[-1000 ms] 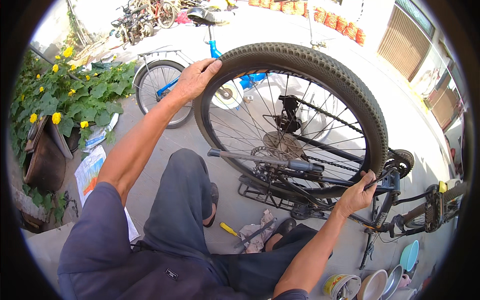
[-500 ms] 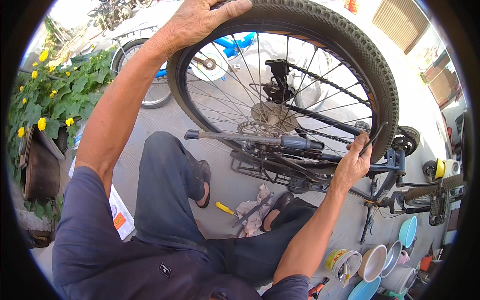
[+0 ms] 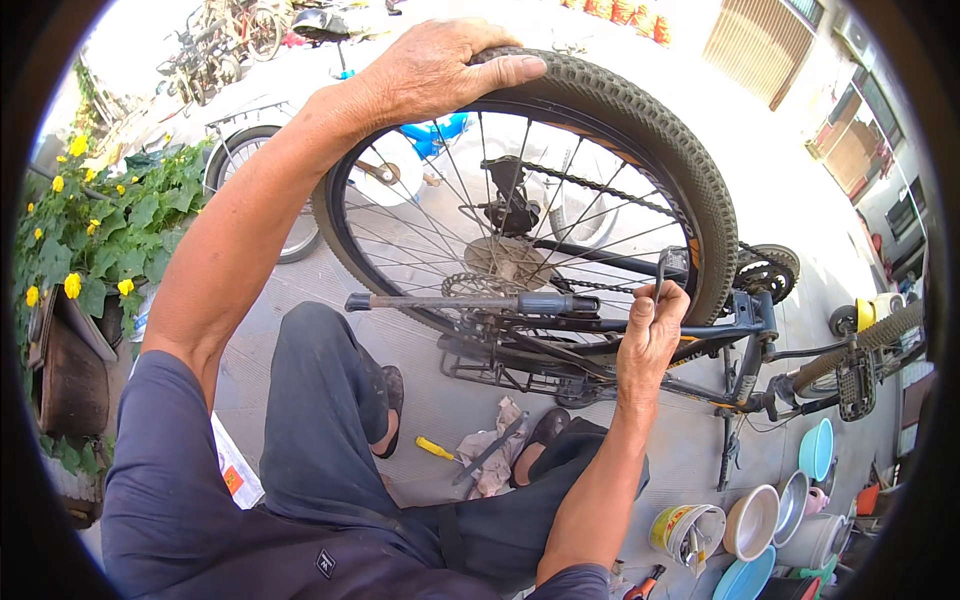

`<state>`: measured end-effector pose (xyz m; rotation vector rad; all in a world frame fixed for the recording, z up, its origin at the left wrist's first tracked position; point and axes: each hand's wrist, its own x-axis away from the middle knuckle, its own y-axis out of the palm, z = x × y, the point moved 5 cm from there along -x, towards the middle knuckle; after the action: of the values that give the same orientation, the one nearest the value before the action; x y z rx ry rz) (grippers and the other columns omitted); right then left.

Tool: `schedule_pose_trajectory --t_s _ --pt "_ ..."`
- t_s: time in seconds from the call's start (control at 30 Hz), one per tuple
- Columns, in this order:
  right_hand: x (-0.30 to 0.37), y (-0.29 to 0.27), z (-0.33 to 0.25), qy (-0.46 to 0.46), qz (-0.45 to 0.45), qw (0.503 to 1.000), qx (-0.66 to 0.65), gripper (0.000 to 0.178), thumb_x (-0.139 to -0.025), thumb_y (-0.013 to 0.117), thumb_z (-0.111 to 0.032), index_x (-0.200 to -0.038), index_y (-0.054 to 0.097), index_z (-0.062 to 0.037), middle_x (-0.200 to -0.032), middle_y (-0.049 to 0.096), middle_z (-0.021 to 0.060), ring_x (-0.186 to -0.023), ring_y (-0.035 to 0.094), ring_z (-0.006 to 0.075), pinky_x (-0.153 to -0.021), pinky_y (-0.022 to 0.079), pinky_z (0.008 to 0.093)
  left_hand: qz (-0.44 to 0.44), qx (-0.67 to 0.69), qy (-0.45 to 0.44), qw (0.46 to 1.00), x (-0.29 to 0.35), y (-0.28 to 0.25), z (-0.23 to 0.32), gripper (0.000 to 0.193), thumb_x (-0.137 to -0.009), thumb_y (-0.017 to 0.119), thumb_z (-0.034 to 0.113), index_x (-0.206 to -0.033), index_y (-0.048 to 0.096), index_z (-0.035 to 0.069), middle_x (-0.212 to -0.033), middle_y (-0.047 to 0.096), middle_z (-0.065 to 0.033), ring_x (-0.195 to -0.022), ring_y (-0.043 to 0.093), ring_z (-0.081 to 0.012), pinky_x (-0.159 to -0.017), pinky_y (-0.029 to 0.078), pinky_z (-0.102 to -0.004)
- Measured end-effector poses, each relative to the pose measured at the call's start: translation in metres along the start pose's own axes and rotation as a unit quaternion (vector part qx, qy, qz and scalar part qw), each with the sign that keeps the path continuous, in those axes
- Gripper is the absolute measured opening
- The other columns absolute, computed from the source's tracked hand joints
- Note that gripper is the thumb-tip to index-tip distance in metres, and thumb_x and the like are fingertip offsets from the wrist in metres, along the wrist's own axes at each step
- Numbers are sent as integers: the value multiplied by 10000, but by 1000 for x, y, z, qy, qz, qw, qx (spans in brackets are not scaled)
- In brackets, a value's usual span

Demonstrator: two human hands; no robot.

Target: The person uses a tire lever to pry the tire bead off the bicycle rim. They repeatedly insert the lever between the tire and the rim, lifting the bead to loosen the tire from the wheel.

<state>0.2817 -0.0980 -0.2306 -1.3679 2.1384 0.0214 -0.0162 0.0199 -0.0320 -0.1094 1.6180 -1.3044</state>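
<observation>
A black bicycle lies upside down in front of me, its knobbly rear tyre [image 3: 712, 215] facing up around a spoked wheel. My left hand [image 3: 440, 68] grips the top of the tyre, thumb laid over the tread and fingers mostly hidden behind. My right hand [image 3: 652, 330] is closed around a thin dark metal lever [image 3: 660, 274], which stands up beside the lower right part of the rim. A grey kickstand [image 3: 440, 302] runs across the wheel's lower side. Behind the spokes show the derailleur [image 3: 508, 200] and the chain [image 3: 610, 190].
By my feet are a yellow-handled screwdriver [image 3: 434, 447] and a rag [image 3: 490, 450] with a dark flat strip on it. A bucket of tools [image 3: 688, 532] and several basins [image 3: 752, 520] stand at lower right. Flowering plants [image 3: 120, 220] line the left; a blue bicycle [image 3: 430, 135] is behind.
The view has shifted, so the bicycle sits further left and lower. My right hand has turned, and the lever now points upright instead of slanting right. My left hand stays on the tyre.
</observation>
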Motion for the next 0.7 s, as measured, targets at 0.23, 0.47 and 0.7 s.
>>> schedule_pose_trajectory --t_s 0.23,0.47,0.7 --pt "11 7 -4 18 -1 1000 19 445 -1032 532 -481 -1041 507 -37 -833 563 21 -725 500 102 -681 445 256 -17 -28 50 998 -21 11 39 580 -946 572 600 -1126 664 57 -938 681 -178 -882 656 -351 -796 506 -446" --pt "9 2 19 5 71 996 -44 321 -1076 502 -317 -1133 647 -37 -778 533 -30 -571 373 -6 -492 290 176 -56 -96 51 992 -49 26 66 770 -895 505 746 -971 717 9 -781 702 -197 -786 707 -365 -740 551 -463" --pt "11 4 6 15 81 994 -74 316 -1079 496 -315 -1128 619 -28 -745 555 -26 -576 378 2 -488 281 193 -75 -82 84 990 -62 41 93 784 -876 502 773 -938 730 26 -819 717 -204 -825 720 -354 -758 558 -444"
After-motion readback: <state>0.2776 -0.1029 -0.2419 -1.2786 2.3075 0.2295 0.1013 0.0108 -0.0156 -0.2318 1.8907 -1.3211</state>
